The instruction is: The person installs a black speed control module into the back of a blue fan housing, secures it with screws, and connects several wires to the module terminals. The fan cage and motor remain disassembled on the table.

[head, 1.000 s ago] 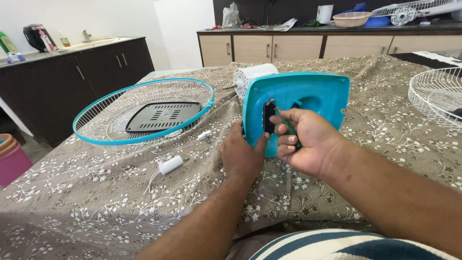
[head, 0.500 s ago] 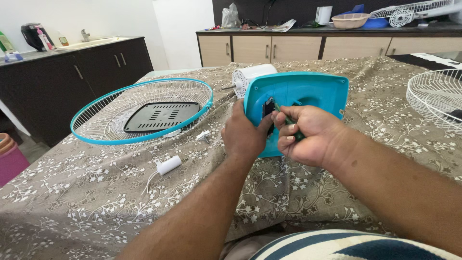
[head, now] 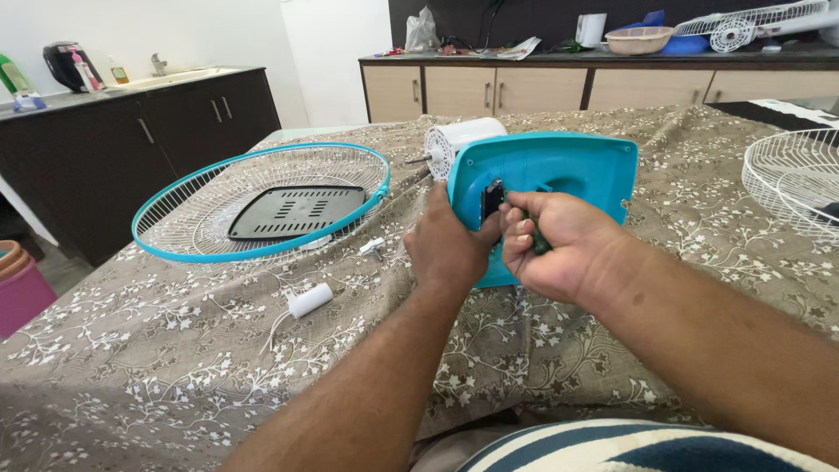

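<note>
Lying tipped on edge near the middle of the cloth-covered table [head: 175, 385]: teal fan base [head: 559, 170], underside turned toward the camera, white motor housing [head: 459, 140] poking out behind its upper left corner. Bracing the base at its left edge: left hand [head: 446, 249], fingers curled against the plastic, thumb side close to a dark rectangular opening [head: 491, 199]. Closing into a fist around a thin dark-green tool handle [head: 535, 238], probably a screwdriver: right hand [head: 559, 249], tip working at that opening; blade itself hidden behind the knuckles.

Judging handling: hard moulded plastic shell, stiff, smooth and somewhat slippery, likely light for its bulk but top-heavy while standing on edge, so prone to rocking on the soft cloth. Gripping best along the thick outer rim, not near the thin lip of the opening, likely to crack under prying.

Resting well apart to the left: teal-rimmed wire grille [head: 262, 205] with a dark vented plate [head: 297, 210] inside; small white cylindrical part [head: 310, 300] on its lead between grille and hands.
</note>
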